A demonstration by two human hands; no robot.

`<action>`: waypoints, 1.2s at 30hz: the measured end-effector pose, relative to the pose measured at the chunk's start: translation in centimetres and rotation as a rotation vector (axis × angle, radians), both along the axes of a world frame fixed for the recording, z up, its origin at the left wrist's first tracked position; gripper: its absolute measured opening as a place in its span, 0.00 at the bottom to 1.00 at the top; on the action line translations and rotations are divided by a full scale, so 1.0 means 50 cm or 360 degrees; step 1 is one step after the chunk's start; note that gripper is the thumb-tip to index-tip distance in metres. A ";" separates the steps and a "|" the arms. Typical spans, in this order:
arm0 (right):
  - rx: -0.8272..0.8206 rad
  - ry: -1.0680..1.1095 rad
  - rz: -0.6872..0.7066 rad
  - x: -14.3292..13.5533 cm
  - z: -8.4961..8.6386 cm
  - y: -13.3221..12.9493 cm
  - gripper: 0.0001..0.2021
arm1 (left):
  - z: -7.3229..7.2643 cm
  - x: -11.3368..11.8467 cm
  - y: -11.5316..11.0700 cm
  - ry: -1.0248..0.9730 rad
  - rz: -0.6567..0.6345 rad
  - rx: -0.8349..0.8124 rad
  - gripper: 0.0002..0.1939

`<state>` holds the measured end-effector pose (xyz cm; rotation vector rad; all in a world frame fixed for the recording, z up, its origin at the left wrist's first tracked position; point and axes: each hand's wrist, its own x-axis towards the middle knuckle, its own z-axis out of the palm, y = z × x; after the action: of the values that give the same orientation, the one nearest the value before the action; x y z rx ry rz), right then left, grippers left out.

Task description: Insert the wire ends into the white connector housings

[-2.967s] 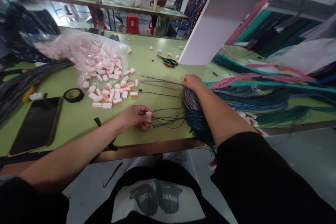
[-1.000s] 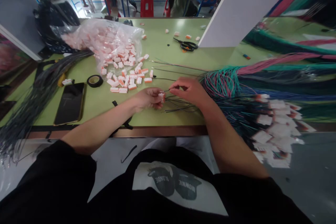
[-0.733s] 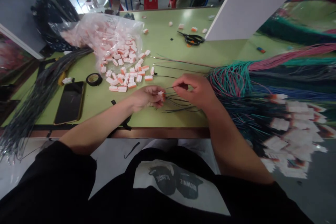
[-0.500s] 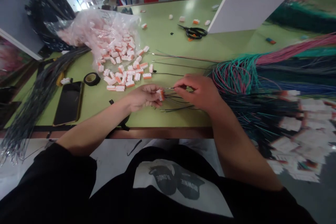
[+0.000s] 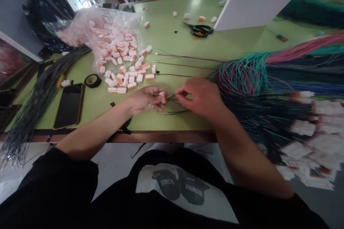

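Note:
Between its thumb and fingers my left hand (image 5: 149, 99) pinches an orange and white connector (image 5: 163, 97), whose orange side faces right. Several thin dark wires (image 5: 177, 104) run from that side toward the right. My right hand (image 5: 197, 94) is pinched on a thin wire just right of the connector; the wire's tip is too small to make out. Behind my hands, more loose wires (image 5: 185, 58) stretch over the green table (image 5: 161, 123). Many like connectors (image 5: 131, 78) lie in a pile to the left, spilling from a clear plastic bag (image 5: 107, 25).
A phone (image 5: 68, 106) and black tape roll (image 5: 92, 80) lie at left, beside a grey wire bundle (image 5: 48, 82). Black scissors (image 5: 200, 30) lie at the back near a white partition (image 5: 249, 0). Coloured wire bundles (image 5: 244, 75) and white connectors (image 5: 319, 132) fill the right side.
My right hand has shifted slightly left and down, its fingertips nearer the wires by the connector. My left hand still holds the connector. The view has moved a little.

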<state>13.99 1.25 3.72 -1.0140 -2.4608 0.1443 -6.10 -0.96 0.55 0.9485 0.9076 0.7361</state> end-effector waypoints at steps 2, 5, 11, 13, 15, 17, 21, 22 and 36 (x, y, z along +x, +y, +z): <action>0.0013 -0.0030 -0.0025 -0.004 -0.002 -0.003 0.07 | 0.001 0.000 0.000 0.0025 0.0002 0.0002 0.08; 0.0001 -0.0082 -0.0061 -0.009 -0.005 -0.007 0.07 | 0.004 0.001 -0.002 0.0041 0.0009 -0.0001 0.08; 0.0028 -0.0135 -0.0142 -0.016 -0.006 -0.013 0.06 | 0.008 0.005 -0.004 0.0013 0.0027 -0.0005 0.07; 0.0024 -0.0163 -0.0165 -0.017 -0.004 -0.014 0.06 | 0.009 0.006 -0.004 0.0001 0.0028 -0.0016 0.08; 0.0020 -0.0181 -0.0187 -0.018 -0.003 -0.016 0.06 | 0.009 0.006 -0.004 -0.0016 0.0029 -0.0016 0.09; 0.0008 -0.0186 -0.0198 -0.020 -0.001 -0.017 0.06 | 0.008 0.006 -0.003 -0.0026 0.0026 -0.0011 0.09; -0.0008 -0.0181 -0.0210 -0.022 -0.002 -0.018 0.06 | 0.007 0.006 -0.004 -0.0016 0.0044 -0.0006 0.08; -0.0003 -0.0181 -0.0219 -0.022 -0.003 -0.018 0.06 | 0.007 0.007 -0.004 -0.0011 0.0057 -0.0005 0.09; -0.0123 -0.0093 -0.0196 -0.028 -0.011 -0.016 0.07 | 0.005 0.007 -0.005 0.0169 0.0077 0.0113 0.08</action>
<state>12.58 0.45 3.15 -1.2155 -2.4531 0.1725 -5.74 -1.22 0.80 1.0392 1.0056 0.7693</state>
